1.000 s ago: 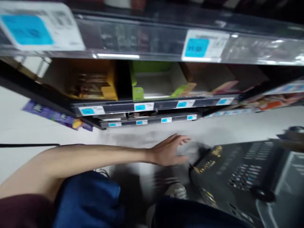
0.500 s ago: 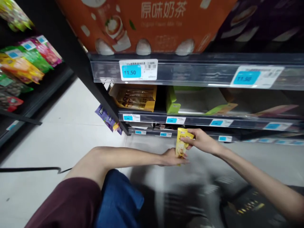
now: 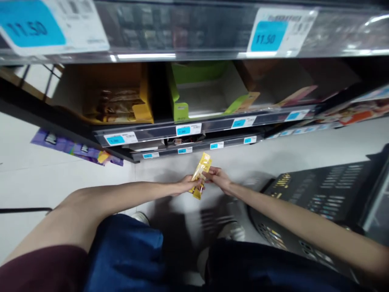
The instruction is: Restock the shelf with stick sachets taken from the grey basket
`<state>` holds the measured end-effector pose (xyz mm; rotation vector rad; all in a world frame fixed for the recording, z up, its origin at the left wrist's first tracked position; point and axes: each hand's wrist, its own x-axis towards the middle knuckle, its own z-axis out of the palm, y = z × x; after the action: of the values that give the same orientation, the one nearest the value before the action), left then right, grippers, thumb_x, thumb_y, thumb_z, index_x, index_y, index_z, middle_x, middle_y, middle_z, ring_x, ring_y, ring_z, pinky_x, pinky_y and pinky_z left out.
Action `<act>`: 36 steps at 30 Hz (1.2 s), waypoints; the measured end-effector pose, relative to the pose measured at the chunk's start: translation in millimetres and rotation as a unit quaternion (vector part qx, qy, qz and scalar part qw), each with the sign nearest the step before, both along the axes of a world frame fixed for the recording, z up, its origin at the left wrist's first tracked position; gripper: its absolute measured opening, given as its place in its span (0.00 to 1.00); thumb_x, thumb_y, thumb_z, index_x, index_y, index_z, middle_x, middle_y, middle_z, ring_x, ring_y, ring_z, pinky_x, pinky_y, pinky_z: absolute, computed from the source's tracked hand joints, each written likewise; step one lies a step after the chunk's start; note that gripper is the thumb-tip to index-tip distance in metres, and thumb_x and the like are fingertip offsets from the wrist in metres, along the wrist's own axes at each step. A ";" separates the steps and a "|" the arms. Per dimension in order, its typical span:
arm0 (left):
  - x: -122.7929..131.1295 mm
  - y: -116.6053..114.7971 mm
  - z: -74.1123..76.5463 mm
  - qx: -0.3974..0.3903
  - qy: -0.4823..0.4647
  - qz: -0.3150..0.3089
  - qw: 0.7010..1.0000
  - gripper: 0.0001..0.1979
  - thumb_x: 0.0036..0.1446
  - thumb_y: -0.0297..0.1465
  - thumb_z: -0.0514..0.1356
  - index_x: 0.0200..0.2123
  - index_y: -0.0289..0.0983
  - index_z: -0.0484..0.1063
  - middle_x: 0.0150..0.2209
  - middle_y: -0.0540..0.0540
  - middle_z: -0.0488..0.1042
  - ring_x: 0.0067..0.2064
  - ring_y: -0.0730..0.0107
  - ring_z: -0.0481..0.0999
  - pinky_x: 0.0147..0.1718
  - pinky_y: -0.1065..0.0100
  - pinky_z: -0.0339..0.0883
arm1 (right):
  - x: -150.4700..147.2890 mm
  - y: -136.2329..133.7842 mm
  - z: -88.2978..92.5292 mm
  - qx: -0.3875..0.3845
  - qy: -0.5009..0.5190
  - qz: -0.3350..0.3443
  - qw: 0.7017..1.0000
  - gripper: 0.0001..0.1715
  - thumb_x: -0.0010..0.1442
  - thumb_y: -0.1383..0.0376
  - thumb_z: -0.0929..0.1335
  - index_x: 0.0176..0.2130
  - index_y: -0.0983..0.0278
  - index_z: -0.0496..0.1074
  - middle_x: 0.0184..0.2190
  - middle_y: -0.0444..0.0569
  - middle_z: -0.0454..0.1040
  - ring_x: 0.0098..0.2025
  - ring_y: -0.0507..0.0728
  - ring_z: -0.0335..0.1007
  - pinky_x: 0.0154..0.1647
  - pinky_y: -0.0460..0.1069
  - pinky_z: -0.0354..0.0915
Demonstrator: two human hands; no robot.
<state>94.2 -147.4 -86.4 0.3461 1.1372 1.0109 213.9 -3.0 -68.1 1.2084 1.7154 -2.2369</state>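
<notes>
Between my two hands are slim yellow packets (image 3: 201,164), tilted with the top leaning right; they overlap, so I cannot tell how many there are. My left hand (image 3: 184,185) is closed around the lower left side. From the right, my right hand (image 3: 220,179) pinches the packets near their middle, its fingers partly hidden behind them. Both hands are above the floor, in front of the lowest shelf. Behind them on the shelf stand a yellow open box (image 3: 145,110) with wrapped sticks (image 3: 117,103) inside and a green open box (image 3: 181,110).
A black slotted crate (image 3: 304,186) stands on the floor at the right. The shelf edge (image 3: 212,34) with price tags crosses the top. Purple packets (image 3: 75,148) hang by the shelf's left post. My shoes (image 3: 232,231) are on the floor below my hands.
My view has moved closer to the lower shelves and turned right, showing more of the crate. The packets have tilted from upright, and my right hand has come lower on them.
</notes>
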 end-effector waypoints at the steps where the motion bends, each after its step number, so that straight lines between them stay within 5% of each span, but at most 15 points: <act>1: -1.6 2.6 -2.6 -0.015 0.004 0.000 1.000 0.34 0.47 0.58 0.63 0.43 0.35 0.72 0.39 0.41 0.78 0.37 0.66 0.78 0.38 0.63 0.70 | -1.1 1.9 -2.6 0.006 0.002 -0.021 1.000 0.20 0.46 0.56 0.77 0.37 0.64 0.76 0.34 0.48 0.80 0.34 0.53 0.74 0.34 0.46 0.69; 5: -14.8 16.0 -13.5 -0.048 0.056 0.003 0.997 0.36 0.48 0.61 0.59 0.43 0.34 0.75 0.40 0.42 0.79 0.40 0.62 0.78 0.40 0.63 0.68 | -11.1 17.2 -4.8 0.011 0.010 -0.100 0.995 0.12 0.54 0.60 0.74 0.38 0.64 0.75 0.34 0.47 0.80 0.33 0.52 0.74 0.34 0.45 0.69; 11: -33.4 21.7 -23.3 -0.011 0.162 -0.010 0.987 0.31 0.43 0.56 0.66 0.37 0.33 0.76 0.30 0.46 0.77 0.30 0.69 0.72 0.29 0.69 0.63 | -18.0 22.5 3.8 -0.008 0.005 -0.121 0.993 0.08 0.64 0.62 0.67 0.38 0.65 0.74 0.39 0.50 0.80 0.33 0.53 0.75 0.33 0.47 0.73; 20: -27.2 22.1 -15.8 0.028 0.180 0.006 0.983 0.25 0.42 0.47 0.71 0.33 0.33 0.73 0.30 0.45 0.76 0.31 0.70 0.74 0.30 0.68 0.68 | -15.4 7.6 5.1 -0.029 -0.016 -0.090 0.995 0.08 0.64 0.64 0.66 0.37 0.65 0.74 0.36 0.49 0.80 0.33 0.53 0.75 0.33 0.47 0.73; 27: -29.4 23.8 -20.7 0.059 0.235 0.011 0.970 0.23 0.42 0.46 0.71 0.31 0.33 0.73 0.24 0.51 0.69 0.25 0.76 0.65 0.24 0.71 0.56 | -17.4 13.7 5.8 -0.021 0.001 -0.090 0.996 0.08 0.63 0.61 0.68 0.38 0.64 0.74 0.34 0.48 0.79 0.32 0.53 0.75 0.31 0.46 0.72; 36: -24.4 27.0 -14.9 0.076 0.212 0.015 0.974 0.22 0.43 0.44 0.71 0.32 0.35 0.69 0.24 0.51 0.73 0.26 0.75 0.70 0.26 0.72 0.57 | -14.9 10.1 5.9 -0.027 -0.016 -0.094 0.995 0.11 0.59 0.58 0.71 0.36 0.64 0.72 0.30 0.46 0.77 0.29 0.51 0.72 0.28 0.44 0.70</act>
<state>69.8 -120.4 -101.3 0.6946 1.4525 1.0828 199.0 7.1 -62.2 1.4396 1.5802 -2.3347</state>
